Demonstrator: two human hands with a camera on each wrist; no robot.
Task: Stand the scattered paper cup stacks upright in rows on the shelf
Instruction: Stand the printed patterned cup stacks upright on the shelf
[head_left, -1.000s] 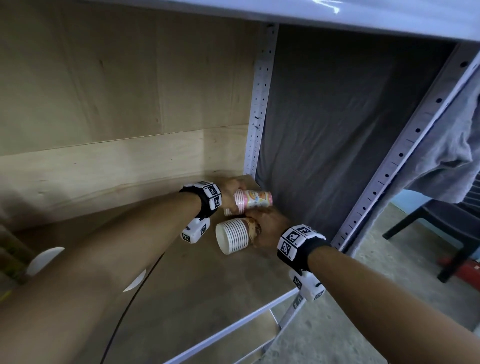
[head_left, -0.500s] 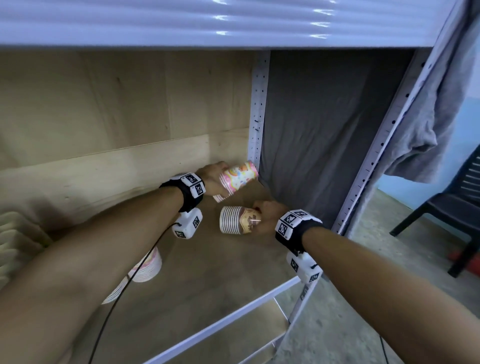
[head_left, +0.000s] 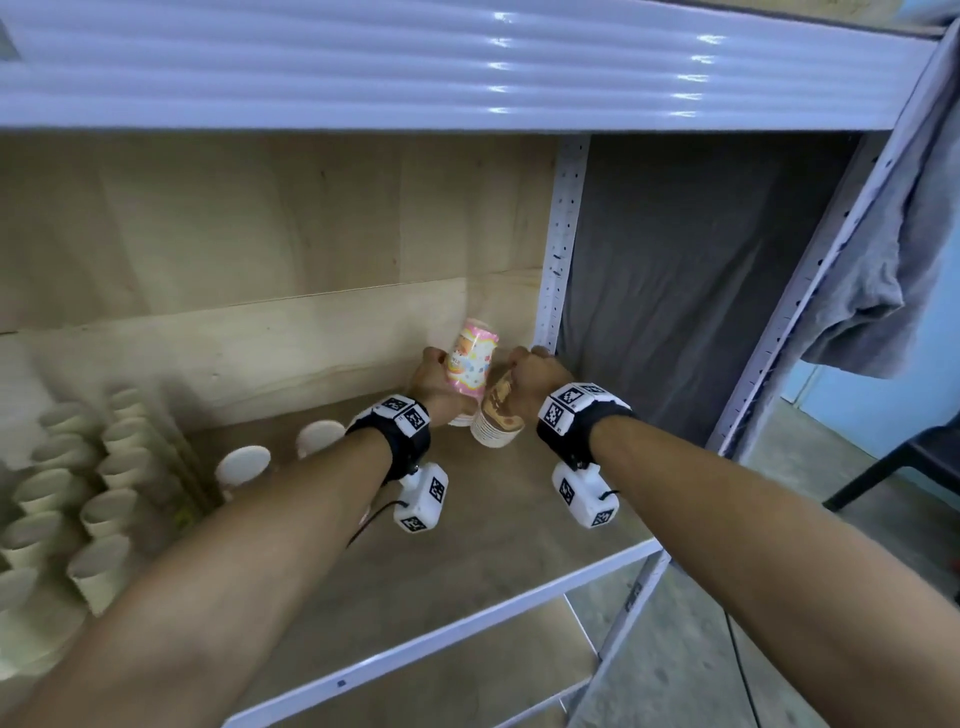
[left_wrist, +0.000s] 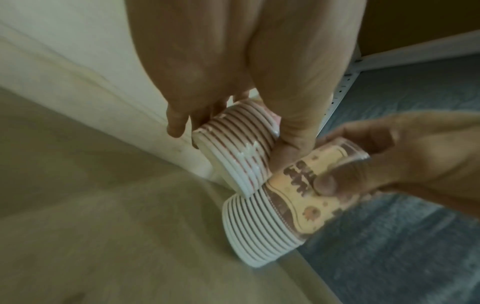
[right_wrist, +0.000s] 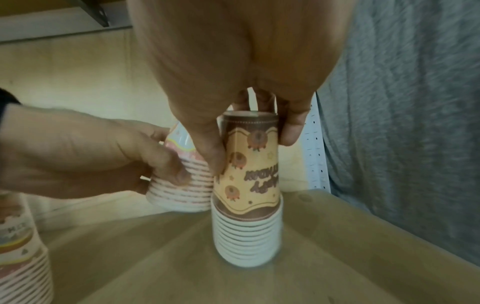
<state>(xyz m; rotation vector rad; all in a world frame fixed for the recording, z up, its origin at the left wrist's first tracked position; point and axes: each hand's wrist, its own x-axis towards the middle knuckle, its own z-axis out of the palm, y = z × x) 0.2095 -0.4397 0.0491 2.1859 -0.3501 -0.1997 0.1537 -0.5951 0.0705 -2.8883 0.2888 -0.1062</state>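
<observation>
At the shelf's back right corner my left hand (head_left: 434, 376) grips a pink paper cup stack (head_left: 471, 361), rims down and tilted, a little above the board (head_left: 467, 545). In the left wrist view the fingers wrap that pink stack (left_wrist: 233, 152). My right hand (head_left: 535, 379) holds a brown-and-yellow cup stack (head_left: 496, 415) near its top; in the right wrist view this brown stack (right_wrist: 249, 185) stands rims down on the board, beside the pink stack (right_wrist: 182, 185).
Two cup stacks (head_left: 243, 467) (head_left: 319, 436) lie on their sides mid-shelf. Several plain stacks (head_left: 78, 499) fill the left end. A white metal post (head_left: 558, 270) and grey cloth (head_left: 675, 291) close the right side. A white rail (head_left: 467, 618) edges the front.
Both stacks have swung from lying sideways to rims down. The brown one has come down onto the board near the corner post, and the pink one has tipped up beside it.
</observation>
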